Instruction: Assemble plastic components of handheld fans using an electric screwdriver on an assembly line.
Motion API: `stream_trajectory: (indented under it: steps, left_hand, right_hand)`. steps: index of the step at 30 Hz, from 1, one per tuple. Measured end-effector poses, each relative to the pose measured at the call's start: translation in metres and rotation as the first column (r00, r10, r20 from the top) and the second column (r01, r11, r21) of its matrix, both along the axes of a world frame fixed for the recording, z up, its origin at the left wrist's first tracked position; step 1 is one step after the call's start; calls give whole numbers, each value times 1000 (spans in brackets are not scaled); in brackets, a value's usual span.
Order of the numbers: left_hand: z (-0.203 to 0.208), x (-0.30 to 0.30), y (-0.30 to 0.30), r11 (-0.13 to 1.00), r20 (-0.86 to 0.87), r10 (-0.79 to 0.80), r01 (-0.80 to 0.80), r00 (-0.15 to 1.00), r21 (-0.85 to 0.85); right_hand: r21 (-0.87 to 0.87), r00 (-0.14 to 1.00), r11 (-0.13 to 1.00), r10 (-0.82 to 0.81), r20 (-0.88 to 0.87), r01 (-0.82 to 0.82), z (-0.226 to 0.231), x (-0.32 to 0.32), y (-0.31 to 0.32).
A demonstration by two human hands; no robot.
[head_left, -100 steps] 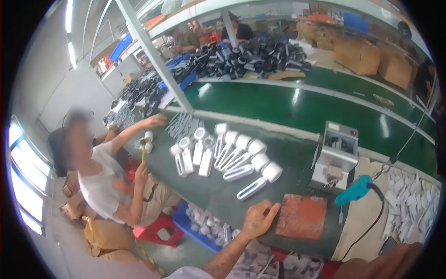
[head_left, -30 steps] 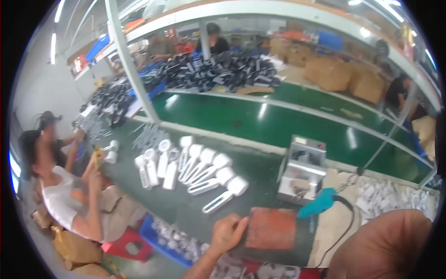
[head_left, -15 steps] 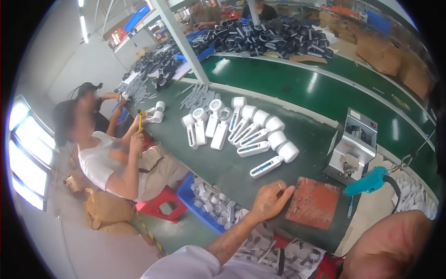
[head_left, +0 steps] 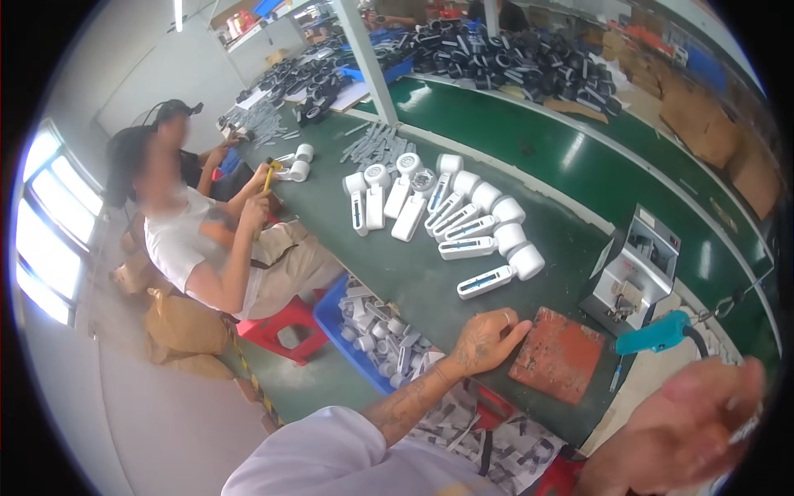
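Note:
My left hand (head_left: 490,341) rests on the green worktable, beside a worn red square plate (head_left: 556,355). Its fingers are loosely bent and apart, with nothing seen in them. At the lower right, close to the camera, is my right hand (head_left: 674,426). Motion blurs its fingers, and I cannot make out whether they hold anything; a whitish bit shows by the fingertips. Beyond my left hand, several white handheld devices with round heads (head_left: 488,282) lie in a curved row. A teal-handled tool (head_left: 653,332) and a thin screwdriver (head_left: 616,376) lie right of the plate.
A grey metal machine (head_left: 633,269) stands at the table's right. Left of my arm sits a blue bin (head_left: 356,351) of white parts. A co-worker (head_left: 198,240) holds a yellow-handled tool at left. Grey strips (head_left: 376,147) and a dark heap of parts (head_left: 513,66) lie farther back.
My right hand has risen into fuller view at the lower right, its fingers now showing. My left hand stays beside the red plate. The whole view has shifted slightly.

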State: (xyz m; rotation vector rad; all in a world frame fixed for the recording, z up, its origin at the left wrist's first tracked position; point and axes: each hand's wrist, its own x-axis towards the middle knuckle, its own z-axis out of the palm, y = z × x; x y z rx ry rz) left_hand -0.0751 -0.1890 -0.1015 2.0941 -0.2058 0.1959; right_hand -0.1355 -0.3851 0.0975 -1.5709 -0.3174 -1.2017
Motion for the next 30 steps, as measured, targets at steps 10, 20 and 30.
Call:
stream_trajectory:
  steps: [10,20,30]
  left_hand:
    - [-6,14,31,984,198,171,-159,965,-74]
    - [-19,47,39,989,289,93,-122,953,81]
    - [-10,39,31,995,163,67,-79,984,63]
  right_hand:
    - [-67,960,997,-47,-275,30,-134,6,-35]
    - [147,758,942,-144,-637,302,-234,-47,-70]
    - [446,740,875,172,-650,187,-219,-33,-70]
